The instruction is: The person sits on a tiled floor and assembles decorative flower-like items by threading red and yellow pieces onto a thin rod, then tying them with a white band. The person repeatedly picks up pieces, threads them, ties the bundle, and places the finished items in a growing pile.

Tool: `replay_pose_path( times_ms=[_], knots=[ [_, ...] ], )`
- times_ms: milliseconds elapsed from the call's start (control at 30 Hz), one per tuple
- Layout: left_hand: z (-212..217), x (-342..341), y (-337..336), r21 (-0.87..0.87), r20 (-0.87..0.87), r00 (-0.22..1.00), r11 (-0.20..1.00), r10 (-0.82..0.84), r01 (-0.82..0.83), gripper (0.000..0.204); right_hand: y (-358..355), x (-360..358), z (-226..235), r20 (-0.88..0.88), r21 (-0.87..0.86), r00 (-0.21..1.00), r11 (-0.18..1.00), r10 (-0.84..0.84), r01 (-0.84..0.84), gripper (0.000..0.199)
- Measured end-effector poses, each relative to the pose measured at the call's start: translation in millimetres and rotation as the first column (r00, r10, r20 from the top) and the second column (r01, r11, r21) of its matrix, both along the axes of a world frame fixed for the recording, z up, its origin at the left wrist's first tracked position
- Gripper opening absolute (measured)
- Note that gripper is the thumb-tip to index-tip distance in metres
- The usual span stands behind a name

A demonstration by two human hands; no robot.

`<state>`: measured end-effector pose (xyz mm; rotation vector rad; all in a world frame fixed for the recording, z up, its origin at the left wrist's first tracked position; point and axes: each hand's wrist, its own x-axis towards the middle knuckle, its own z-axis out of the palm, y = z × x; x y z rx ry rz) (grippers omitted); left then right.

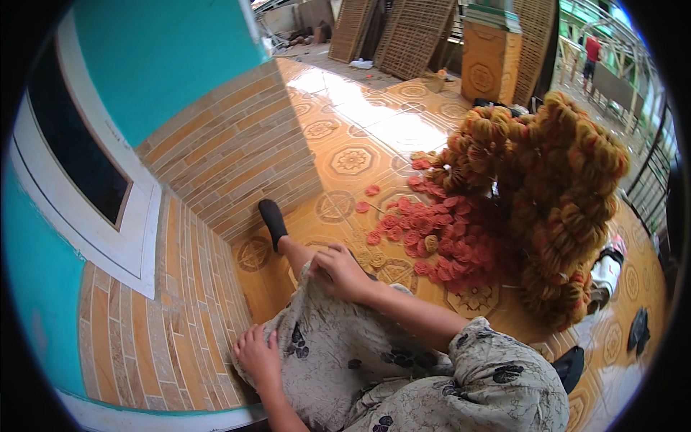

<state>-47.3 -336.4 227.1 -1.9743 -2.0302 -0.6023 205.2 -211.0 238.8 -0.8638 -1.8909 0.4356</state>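
Note:
My right hand (344, 273) is at my raised knee, its fingers curled on the edge of my pale patterned dress (338, 338), where the cloth bunches up. On the left, my left hand (259, 356) lies on the side of the same dress with its fingers apart, near the tiled wall. Beyond my right forearm, many pinkish-red round flat pieces (446, 237) are scattered in a pile on the floor. Beside them rises a big heap of brown-yellow rounded bundles (554, 187) with orange-red bits. A few tan pieces (371, 255) lie near my knee.
A brick-patterned wall (223, 144) and a white-framed window (86, 165) stand close on my left. Woven panels (414, 39) lean at the back near a tiled pillar (489, 61). A person in red (592, 52) is far off. A black bag (638, 331) lies at right.

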Motion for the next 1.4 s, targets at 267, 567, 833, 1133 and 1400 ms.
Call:
replay_pose_path(
  times_ms=[267, 567, 833, 1133, 1400],
  knots=[
    [97.2, 31.0, -28.6, 0.068, 0.08, 0.988, 0.99, -0.132, 0.127, 0.012, -32.5, 98.0, 84.8, 0.318, -0.088, 0.948, 0.996, 0.03, -0.002, 0.009],
    [87.3, 42.4, -19.6, -0.161, 0.273, 0.961, 0.984, -0.034, 0.081, 0.018, -72.2, 333.9, 187.4, 0.359, 0.501, 0.147, 0.323, -0.922, 0.803, 0.053],
    [56.8, 29.2, 66.1, -0.161, 0.529, 0.816, 0.917, -0.232, 0.365, 0.018, -93.9, 537.6, 223.1, 0.737, 0.339, -0.34, -0.116, -0.584, 0.934, 0.077],
    [-34.3, 13.0, 197.9, -0.555, 0.618, 0.77, 0.606, -0.158, 0.57, 0.039, -67.6, 414.4, 305.1, -0.17, 0.176, 0.762, 0.741, -0.625, 0.648, 0.052],
    [-194.4, -21.2, 211.4, -0.983, -0.009, 0.887, 0.16, 0.461, -0.093, 0.131, 133.5, 64.9, 185.4, 0.031, -0.33, 0.999, 0.944, -0.018, 0.027, 0.056]
  ],
)
